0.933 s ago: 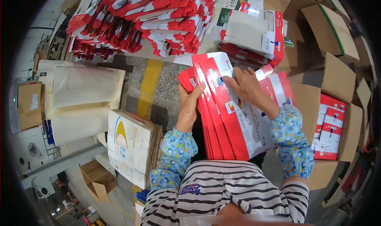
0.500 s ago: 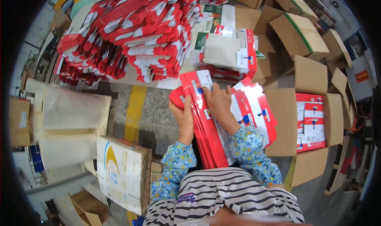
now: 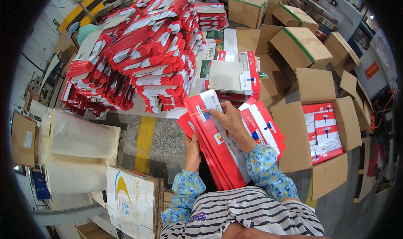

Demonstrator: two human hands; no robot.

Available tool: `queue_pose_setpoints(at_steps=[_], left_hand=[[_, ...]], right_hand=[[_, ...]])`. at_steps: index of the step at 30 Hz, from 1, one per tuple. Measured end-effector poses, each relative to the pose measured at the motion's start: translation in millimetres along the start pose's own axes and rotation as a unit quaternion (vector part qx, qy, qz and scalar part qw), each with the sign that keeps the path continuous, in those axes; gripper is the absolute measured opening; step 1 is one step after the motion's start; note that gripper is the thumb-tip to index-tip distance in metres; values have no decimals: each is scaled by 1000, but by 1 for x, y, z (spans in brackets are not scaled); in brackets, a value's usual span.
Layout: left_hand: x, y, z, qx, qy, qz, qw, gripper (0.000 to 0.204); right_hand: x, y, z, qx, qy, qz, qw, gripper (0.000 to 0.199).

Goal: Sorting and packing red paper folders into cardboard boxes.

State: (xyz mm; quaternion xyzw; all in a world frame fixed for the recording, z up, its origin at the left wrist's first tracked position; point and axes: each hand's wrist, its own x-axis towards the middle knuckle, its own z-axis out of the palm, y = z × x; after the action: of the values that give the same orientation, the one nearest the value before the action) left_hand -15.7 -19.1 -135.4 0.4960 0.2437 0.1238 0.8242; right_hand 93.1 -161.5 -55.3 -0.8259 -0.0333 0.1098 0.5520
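Note:
A stack of flat red-and-white cartons (image 3: 216, 140) stands on a slant against my lap, its layers slightly fanned, with a thin pale band across its upper end. My left hand (image 3: 192, 153) is closed round the stack's left edge, its fingers partly hidden by the cartons. At the upper right edge, my right hand (image 3: 231, 120) grips the stack with the thumb on the top carton's face and the other fingers bent. Just right of that hand lie more flat red-and-white cartons (image 3: 262, 123), fanned out and partly covered by my forearm.
A tall heap of bundled red cartons (image 3: 155, 58) rises at the far left. An open cardboard box (image 3: 289, 144) with red packs stands at right. Grey boards (image 3: 226, 75) lie on cartons ahead. Pale film rolls (image 3: 79, 138) and a sack-covered stack (image 3: 132, 197) are at left.
The view has tilted up, so everything sits lower in the picture. My left hand has slid down the stack's left edge, its thumb off the front. My right hand stays by the upper end.

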Motion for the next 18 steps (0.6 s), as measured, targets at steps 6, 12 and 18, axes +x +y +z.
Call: queue_pose_setpoints(at_steps=[6, 12, 18], left_hand=[[-1, 5, 14, 93, 61, 59, 992, 48], [6, 2, 12, 83, 63, 91, 990, 43], [35, 18, 3, -1, -8, 50, 999, 43]], right_hand=[[3, 12, -2, 95, 30, -4, 995, 59], [14, 16, -8, 120, 24, -10, 992, 64], [23, 3, -15, -13, 14, 78, 997, 73]])
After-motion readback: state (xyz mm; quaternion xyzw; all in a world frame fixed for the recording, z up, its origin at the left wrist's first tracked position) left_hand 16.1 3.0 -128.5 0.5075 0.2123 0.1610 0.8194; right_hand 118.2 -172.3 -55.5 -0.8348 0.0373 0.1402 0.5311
